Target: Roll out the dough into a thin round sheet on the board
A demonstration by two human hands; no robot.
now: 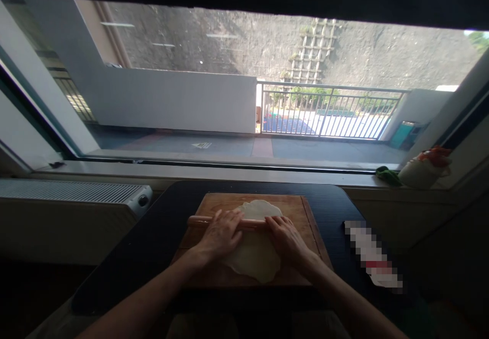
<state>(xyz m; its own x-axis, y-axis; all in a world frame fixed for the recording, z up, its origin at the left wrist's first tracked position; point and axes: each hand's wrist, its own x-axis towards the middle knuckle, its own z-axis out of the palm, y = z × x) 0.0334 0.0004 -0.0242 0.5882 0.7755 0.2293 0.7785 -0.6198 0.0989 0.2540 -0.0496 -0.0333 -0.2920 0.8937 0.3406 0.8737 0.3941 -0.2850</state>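
Note:
A flat, uneven sheet of pale dough (256,257) lies on a wooden cutting board (301,206). Across its upper part rests a wooden rolling pin (252,224), roughly level from left to right. My left hand (224,229) is closed over the pin left of the middle, with the pin's left end sticking out past it. Over the right part of the pin, my right hand (286,233) bends its fingers onto the wood, and the pin's right end is hidden under it. Dough shows both beyond the pin and on the near side.
The board sits on a dark table (153,247) with rounded corners. A blurred-out item (372,257) lies on the table's right side. Beyond are a radiator (76,191) at left, a windowsill (267,175), a green cloth (387,175) and a white pot (418,172).

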